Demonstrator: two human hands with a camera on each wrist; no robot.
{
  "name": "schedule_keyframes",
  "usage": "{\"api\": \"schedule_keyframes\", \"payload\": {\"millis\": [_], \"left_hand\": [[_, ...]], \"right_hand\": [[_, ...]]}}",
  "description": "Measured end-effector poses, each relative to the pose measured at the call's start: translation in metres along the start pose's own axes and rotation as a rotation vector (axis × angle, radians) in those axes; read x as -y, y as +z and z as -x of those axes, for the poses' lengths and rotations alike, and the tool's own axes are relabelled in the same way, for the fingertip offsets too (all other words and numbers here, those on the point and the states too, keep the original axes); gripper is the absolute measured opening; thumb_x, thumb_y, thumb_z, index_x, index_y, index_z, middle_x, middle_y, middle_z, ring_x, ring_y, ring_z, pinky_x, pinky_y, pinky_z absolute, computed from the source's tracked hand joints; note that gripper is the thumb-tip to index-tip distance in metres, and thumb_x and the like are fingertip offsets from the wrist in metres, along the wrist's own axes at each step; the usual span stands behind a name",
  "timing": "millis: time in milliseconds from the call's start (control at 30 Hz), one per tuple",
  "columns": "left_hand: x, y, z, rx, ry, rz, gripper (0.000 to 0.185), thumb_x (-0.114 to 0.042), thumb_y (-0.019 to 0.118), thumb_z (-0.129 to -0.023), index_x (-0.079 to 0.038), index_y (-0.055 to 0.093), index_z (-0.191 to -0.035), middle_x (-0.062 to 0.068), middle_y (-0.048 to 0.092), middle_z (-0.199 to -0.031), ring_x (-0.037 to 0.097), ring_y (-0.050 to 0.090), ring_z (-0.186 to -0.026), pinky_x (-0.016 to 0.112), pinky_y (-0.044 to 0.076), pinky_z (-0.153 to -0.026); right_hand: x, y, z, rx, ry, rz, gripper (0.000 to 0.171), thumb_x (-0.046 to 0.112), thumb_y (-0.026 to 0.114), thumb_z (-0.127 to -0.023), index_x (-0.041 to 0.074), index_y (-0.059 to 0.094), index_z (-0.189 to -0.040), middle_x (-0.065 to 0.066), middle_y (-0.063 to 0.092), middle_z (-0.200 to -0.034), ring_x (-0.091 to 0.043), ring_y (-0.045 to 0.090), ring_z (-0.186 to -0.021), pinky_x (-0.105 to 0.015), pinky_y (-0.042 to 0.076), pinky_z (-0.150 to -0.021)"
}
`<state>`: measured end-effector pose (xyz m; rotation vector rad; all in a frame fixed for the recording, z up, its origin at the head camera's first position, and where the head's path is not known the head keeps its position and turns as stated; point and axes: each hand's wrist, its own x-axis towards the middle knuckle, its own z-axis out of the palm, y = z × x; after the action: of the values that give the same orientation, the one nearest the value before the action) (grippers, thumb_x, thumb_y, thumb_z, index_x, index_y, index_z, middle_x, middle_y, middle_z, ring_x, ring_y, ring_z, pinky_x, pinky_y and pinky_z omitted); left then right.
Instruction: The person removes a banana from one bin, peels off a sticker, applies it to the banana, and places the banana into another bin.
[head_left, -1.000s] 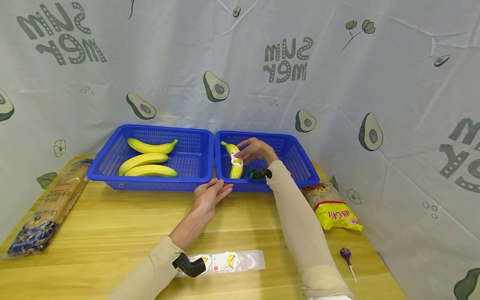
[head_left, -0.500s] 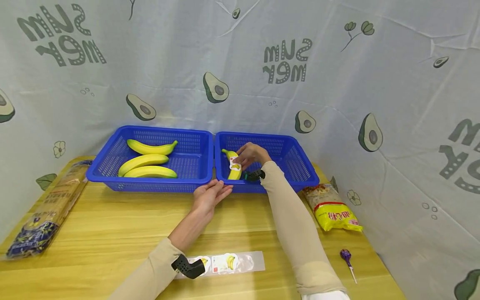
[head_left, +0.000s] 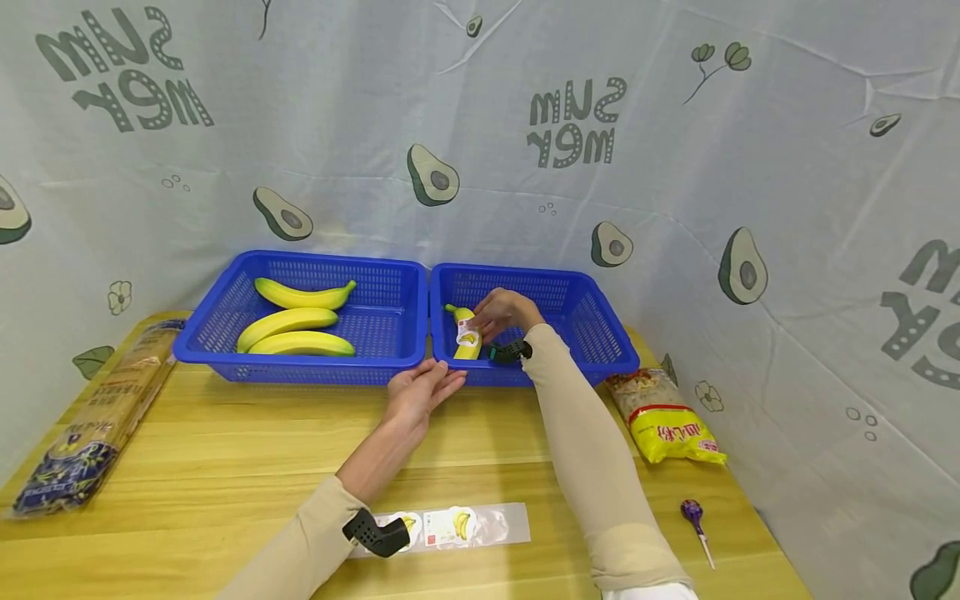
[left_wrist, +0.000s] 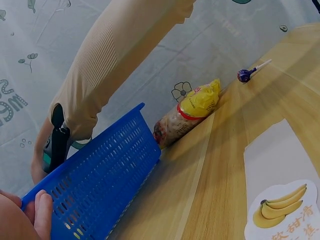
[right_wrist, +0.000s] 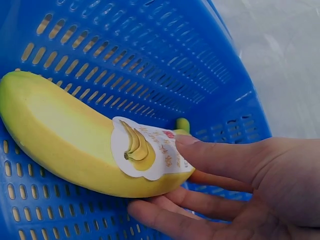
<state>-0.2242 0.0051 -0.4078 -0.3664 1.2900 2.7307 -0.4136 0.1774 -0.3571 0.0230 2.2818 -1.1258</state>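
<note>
My right hand (head_left: 504, 312) is inside the right blue basket (head_left: 540, 268). It holds a yellow banana (right_wrist: 65, 130), thumb on top and fingers underneath, as the right wrist view shows. The banana bears a white label (right_wrist: 137, 150) printed with bananas, and the thumb covers the label's end. In the right wrist view the banana's green stem end shows beyond the thumb. At the basket's front left corner, my left hand (head_left: 418, 387) grips the rim; in the left wrist view its fingers (left_wrist: 43, 212) lie against the outer wall.
A left blue basket (head_left: 382, 367) adjoins, with several bananas (head_left: 300, 320) inside. A strip of banana labels (head_left: 461, 525) lies in front. Noodle packet (head_left: 105, 408) at left; yellow food bag (head_left: 667, 421) and purple lollipop (head_left: 693, 517) at right. A printed curtain (head_left: 337, 125) hangs behind.
My right hand has moved slightly left and lower with the labelled banana, which now sits deeper in the right basket. The left hand stays at the rim.
</note>
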Motion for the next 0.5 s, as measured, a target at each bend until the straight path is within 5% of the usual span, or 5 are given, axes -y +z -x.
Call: {"api": "schedule_keyframes", "payload": {"millis": [500], "left_hand": [[-0.0002, -0.0023, 0.0005, 0.009, -0.007, 0.004, 0.019, 0.006, 0.061, -0.106, 0.007, 0.053, -0.123, 0.019, 0.072, -0.099, 0.024, 0.079, -0.088, 0.038, 0.062, -0.094]], "right_hand": [[-0.0030, -0.0027, 0.0086, 0.010, -0.046, 0.006, 0.054, 0.005, 0.066, -0.107, -0.008, 0.047, -0.156, -0.028, 0.058, -0.150, -0.040, 0.065, -0.132, -0.048, 0.054, -0.111]]}}
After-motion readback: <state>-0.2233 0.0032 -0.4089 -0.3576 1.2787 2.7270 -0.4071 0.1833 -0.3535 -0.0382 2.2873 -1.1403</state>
